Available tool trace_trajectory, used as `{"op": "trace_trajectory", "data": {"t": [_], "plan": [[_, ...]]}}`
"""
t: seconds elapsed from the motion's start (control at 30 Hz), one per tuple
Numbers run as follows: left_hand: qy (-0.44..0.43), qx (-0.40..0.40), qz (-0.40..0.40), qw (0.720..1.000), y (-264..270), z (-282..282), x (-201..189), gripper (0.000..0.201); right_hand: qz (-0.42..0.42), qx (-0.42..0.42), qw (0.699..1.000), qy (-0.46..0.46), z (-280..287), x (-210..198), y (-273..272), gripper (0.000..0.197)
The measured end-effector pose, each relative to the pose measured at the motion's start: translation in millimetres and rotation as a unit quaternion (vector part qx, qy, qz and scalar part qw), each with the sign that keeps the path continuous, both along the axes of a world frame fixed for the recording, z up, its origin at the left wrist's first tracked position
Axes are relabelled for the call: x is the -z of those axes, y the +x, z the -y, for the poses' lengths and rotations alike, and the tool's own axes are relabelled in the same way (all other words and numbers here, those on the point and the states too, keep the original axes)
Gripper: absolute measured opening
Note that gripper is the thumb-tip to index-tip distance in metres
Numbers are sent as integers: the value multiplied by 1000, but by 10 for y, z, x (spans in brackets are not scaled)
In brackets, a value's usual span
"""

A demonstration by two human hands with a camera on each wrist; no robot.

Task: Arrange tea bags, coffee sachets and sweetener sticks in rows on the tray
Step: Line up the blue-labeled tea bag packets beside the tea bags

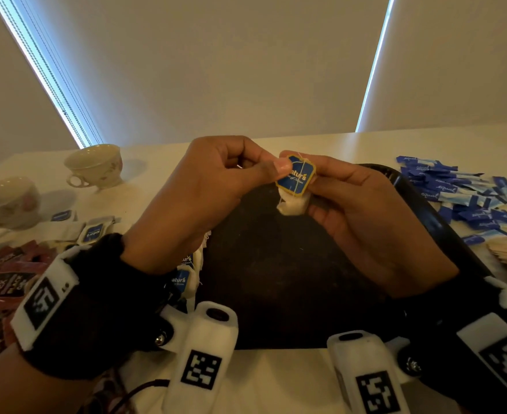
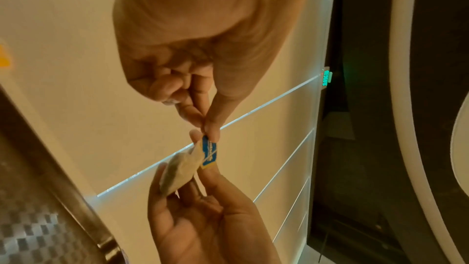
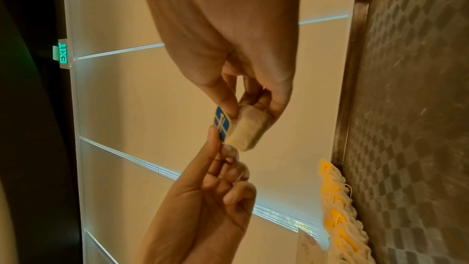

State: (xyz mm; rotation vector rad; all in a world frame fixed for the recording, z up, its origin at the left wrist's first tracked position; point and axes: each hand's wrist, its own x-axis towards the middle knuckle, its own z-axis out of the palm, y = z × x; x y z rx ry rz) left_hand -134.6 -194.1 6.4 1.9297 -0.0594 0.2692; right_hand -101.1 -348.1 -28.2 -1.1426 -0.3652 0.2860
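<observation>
"Natur's" on the held tea-bag tag (image 1: 296,175), "equal" on blue sticks (image 1: 449,189), "EXIT" on the green sign (image 3: 62,54)

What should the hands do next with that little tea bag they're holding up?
Probably lower the tea bag onto the dark tray beside the tea bags at its left edge. Both the left hand and the right hand pinch it above the tray, its string wound round the blue tag.

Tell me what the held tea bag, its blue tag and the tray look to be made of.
Tea bag: soft off-white filter paper or mesh, matte and slightly fuzzy.
Blue tag: thin printed card, it seems, smooth, flat, with a yellow border, string across it.
Tray: dark, probably plastic; faint sheen on the raised rim, though dim light leaves it uncertain.
</observation>
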Motion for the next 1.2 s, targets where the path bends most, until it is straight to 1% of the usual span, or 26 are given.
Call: {"op": "trace_trajectory", "data": {"t": [0.07,0.17,0.23,0.37,0.43,0.5,0.57,0.67,0.77,0.8,0.87,0.9,1.0,1.07,1.13,1.2], "plan": [[15,-2,25,1000,-6,-2,-5,12,4,20,1000,-8,14,5,0,25],[38,-1,45,998,1,-13,-5,12,6,36,999,3,28,4,-4,32],[64,-5,60,996,8,-20,2,11,6,40,999,6,25,6,-6,33],[117,-13,86,989,13,-23,23,12,-4,35,999,8,21,-8,-13,28],[105,-2,70,992,18,-29,23,12,-6,36,999,8,17,-15,-18,30],[75,12,44,996,22,-33,12,9,-3,36,999,1,14,-17,-24,27],[29,20,20,999,26,-49,-5,9,-11,34,999,-11,21,-22,-24,21],[-37,22,4,999,27,-125,-54,9,-19,14,999,-38,17,-36,-41,18],[-41,39,1,998,25,-210,-115,11,-25,-14,998,-47,2,-38,-50,14],[-43,44,1,998,22,-222,-126,11,-31,-31,998,-48,-3,-38,-54,17],[-58,48,5,997,17,-209,-126,11,-31,-64,996,-54,-16,-38,-72,31],[-66,50,8,997,15,-191,-119,12,-25,-69,996,-57,-26,-33,-79,34],[-70,52,12,996,24,-142,-88,17,-8,-27,998,-57,-36,-3,-68,27],[-70,49,10,996,39,-131,-68,13,5,2,998,-66,-22,14,-45,24],[-67,46,8,997,52,-134,-46,9,21,12,996,-82,-9,19,-31,26],[-53,43,9,998,60,-130,-32,9,35,20,994,-99,-5,14,-36,29]]}}
